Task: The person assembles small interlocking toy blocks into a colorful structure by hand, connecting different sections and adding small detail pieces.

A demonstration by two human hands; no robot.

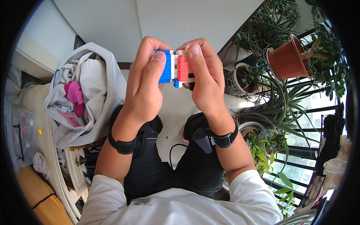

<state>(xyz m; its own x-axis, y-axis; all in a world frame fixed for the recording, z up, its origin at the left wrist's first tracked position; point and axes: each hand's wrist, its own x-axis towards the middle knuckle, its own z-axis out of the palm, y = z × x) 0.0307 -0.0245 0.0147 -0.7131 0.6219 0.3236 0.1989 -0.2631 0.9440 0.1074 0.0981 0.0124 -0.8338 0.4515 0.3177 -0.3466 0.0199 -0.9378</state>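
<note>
Both hands hold up a small model of plastic building bricks (173, 69) above my knees. My left hand (146, 73) grips its ribbed blue section (168, 70), thumb on the near face. Around the other end is my right hand (205, 67), its thumb pressed beside a ribbed red block (183, 69). White bricks run between the blue and red parts, with a narrow dark gap among them. A small blue piece (176, 83) juts from the lower edge. My fingers hide the back and both ends of the model.
On the left stands a pale laundry basket (112, 64) filled with cloth, beside a clear plastic box (25, 135). Potted plants crowd the right, including a terracotta-coloured pot (287, 60) and a patterned pot (232, 83), before a barred window (301, 166). A white panel (180, 25) rises ahead.
</note>
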